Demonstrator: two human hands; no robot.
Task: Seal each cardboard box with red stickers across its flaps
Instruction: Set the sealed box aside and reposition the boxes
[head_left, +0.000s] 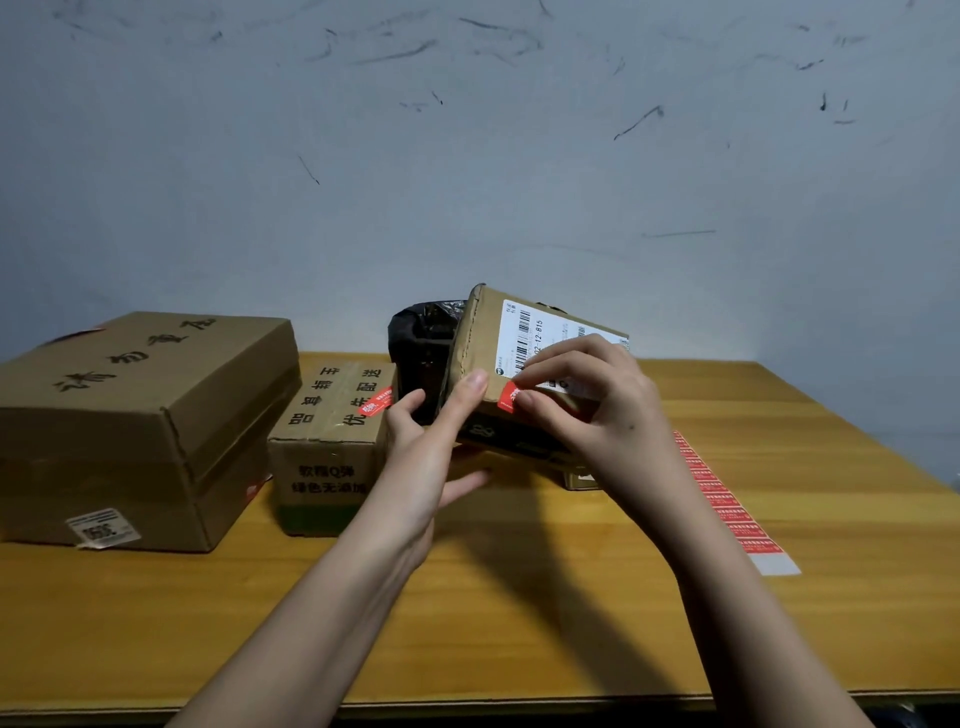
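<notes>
A small cardboard box (480, 338) with a white shipping label is tilted up off the table in the middle of the head view. My left hand (431, 447) grips its near left corner, thumb on top and fingers underneath. A red sticker (508, 397) sits on the box's near edge, and the fingertips of my right hand (587, 400) press on it. To the right, a strip of red stickers (722, 499) lies flat on the table.
A large cardboard box (140, 415) stands at the left. Beside it is a smaller box (332, 441) bearing a red sticker (376, 400). A black bag (421, 332) sits behind the held box. The yellow wooden table (519, 597) meets a scuffed wall.
</notes>
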